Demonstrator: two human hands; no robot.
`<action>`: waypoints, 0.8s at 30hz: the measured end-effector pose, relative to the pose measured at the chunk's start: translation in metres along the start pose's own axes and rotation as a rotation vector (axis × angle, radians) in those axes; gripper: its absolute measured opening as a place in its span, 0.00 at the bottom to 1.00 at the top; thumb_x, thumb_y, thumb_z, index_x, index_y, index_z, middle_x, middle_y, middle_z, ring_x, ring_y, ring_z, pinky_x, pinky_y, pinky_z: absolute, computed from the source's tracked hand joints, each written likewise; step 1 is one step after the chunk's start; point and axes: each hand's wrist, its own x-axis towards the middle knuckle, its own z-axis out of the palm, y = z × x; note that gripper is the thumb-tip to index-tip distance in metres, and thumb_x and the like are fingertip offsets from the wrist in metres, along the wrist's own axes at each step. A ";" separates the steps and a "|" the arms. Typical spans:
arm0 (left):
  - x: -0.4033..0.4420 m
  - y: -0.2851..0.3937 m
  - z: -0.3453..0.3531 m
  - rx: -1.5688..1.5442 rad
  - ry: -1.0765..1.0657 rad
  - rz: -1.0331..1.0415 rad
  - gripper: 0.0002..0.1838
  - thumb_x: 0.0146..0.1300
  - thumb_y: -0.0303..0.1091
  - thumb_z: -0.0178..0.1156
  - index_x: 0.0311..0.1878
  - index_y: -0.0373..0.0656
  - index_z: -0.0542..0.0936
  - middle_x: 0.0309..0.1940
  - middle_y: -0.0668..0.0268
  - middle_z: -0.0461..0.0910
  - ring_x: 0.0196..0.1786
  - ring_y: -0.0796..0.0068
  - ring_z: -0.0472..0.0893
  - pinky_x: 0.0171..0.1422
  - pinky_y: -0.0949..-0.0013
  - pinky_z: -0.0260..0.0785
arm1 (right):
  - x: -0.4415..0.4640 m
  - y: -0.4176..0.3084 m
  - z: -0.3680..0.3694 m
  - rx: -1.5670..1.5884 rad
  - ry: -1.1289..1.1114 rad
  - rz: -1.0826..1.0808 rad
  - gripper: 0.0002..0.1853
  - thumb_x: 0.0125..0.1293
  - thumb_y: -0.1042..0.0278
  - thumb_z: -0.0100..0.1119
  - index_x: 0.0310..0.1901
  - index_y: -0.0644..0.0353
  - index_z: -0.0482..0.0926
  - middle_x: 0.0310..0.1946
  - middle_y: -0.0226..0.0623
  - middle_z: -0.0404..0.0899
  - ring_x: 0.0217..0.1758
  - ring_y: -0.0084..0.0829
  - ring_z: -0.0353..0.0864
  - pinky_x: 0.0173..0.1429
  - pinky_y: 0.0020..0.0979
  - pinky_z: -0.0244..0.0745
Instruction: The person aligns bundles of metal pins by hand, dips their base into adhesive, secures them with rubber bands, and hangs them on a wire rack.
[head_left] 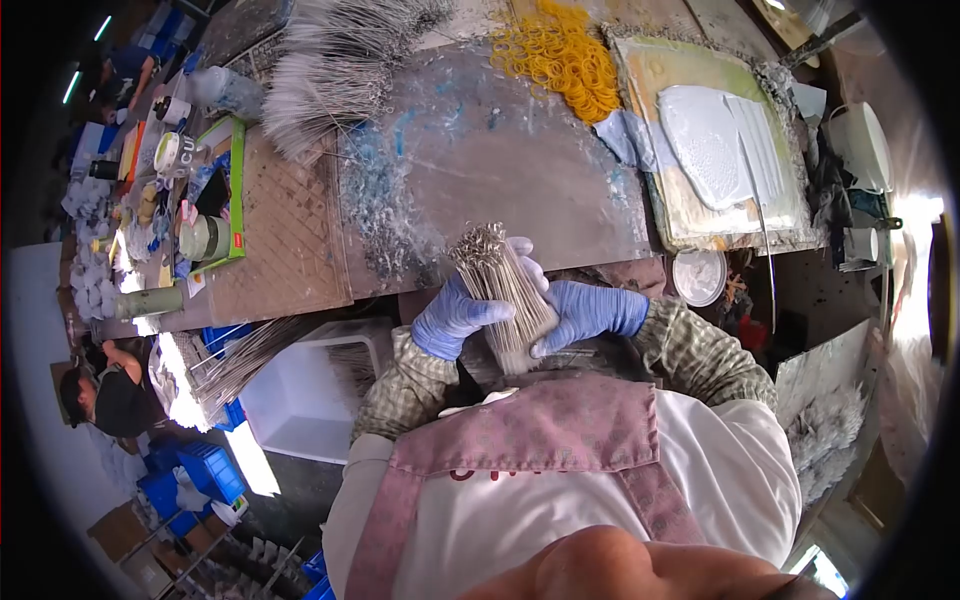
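Note:
A thick bundle of thin wire brushes (503, 285) is in front of my chest, slightly tilted. Looped wire ends show at its top and pale bristles at its lower end. My left hand (455, 318), in a pale blue glove, wraps its left side with the thumb across the wires. My right hand (592, 312), gloved alike, grips the right side, its thumb by the bristle end and fingertips behind the upper part. A pile of similar brushes (335, 70) with white bristles lies at the back left of the worktable (500, 170).
Yellow rubber bands (560, 55) are heaped at the back. To their right, a board (650, 190) carries white paste (710, 145) and a thin stick. A white bin (300, 390) stands at lower left beside more wires (250, 360). A round lid (699, 277) sits by the table edge. Two other people are at far left.

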 end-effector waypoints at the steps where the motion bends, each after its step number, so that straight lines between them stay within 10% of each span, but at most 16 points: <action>1: 0.001 0.004 0.000 0.102 0.013 0.045 0.45 0.51 0.30 0.77 0.71 0.39 0.64 0.56 0.58 0.79 0.62 0.58 0.79 0.68 0.51 0.72 | -0.004 -0.011 0.004 -0.040 0.171 -0.107 0.50 0.51 0.45 0.79 0.68 0.64 0.65 0.60 0.46 0.76 0.63 0.38 0.76 0.68 0.37 0.70; 7: 0.036 0.030 0.069 0.817 0.415 0.485 0.44 0.48 0.36 0.81 0.67 0.38 0.69 0.55 0.57 0.80 0.60 0.65 0.80 0.69 0.62 0.70 | 0.011 -0.049 -0.018 -0.636 0.769 -0.441 0.52 0.47 0.54 0.81 0.70 0.62 0.61 0.63 0.49 0.72 0.67 0.49 0.73 0.70 0.40 0.68; 10: 0.061 0.032 0.036 1.259 0.195 0.785 0.45 0.47 0.33 0.80 0.68 0.37 0.67 0.62 0.52 0.74 0.64 0.61 0.76 0.70 0.58 0.69 | 0.023 -0.023 -0.057 -0.508 0.712 -0.462 0.50 0.48 0.58 0.81 0.70 0.61 0.61 0.63 0.48 0.71 0.70 0.47 0.70 0.73 0.41 0.65; 16: 0.047 0.016 -0.031 1.877 0.052 0.286 0.52 0.43 0.55 0.78 0.69 0.44 0.67 0.63 0.58 0.74 0.66 0.53 0.73 0.74 0.58 0.62 | 0.025 0.025 -0.057 -0.722 0.666 -0.443 0.47 0.52 0.59 0.78 0.71 0.60 0.62 0.68 0.47 0.67 0.72 0.44 0.67 0.76 0.41 0.60; 18: 0.045 0.010 -0.031 2.110 0.119 0.604 0.52 0.42 0.55 0.78 0.70 0.44 0.66 0.63 0.57 0.73 0.67 0.56 0.72 0.74 0.56 0.61 | 0.029 0.028 -0.057 -1.261 0.717 -0.366 0.47 0.53 0.56 0.78 0.72 0.59 0.62 0.68 0.47 0.68 0.73 0.43 0.66 0.77 0.42 0.59; 20: 0.037 0.001 -0.022 1.898 0.195 0.460 0.54 0.42 0.54 0.79 0.71 0.44 0.64 0.64 0.56 0.72 0.68 0.55 0.72 0.74 0.54 0.61 | 0.029 0.017 -0.054 -1.369 0.632 -0.271 0.45 0.54 0.56 0.78 0.70 0.59 0.64 0.67 0.44 0.69 0.74 0.41 0.65 0.77 0.42 0.58; 24: 0.004 -0.015 0.018 0.431 0.235 0.004 0.52 0.48 0.45 0.81 0.72 0.42 0.63 0.64 0.63 0.72 0.65 0.69 0.73 0.71 0.62 0.66 | 0.005 0.005 0.004 0.029 0.623 -0.322 0.54 0.55 0.51 0.79 0.75 0.59 0.53 0.68 0.40 0.68 0.71 0.29 0.65 0.74 0.36 0.64</action>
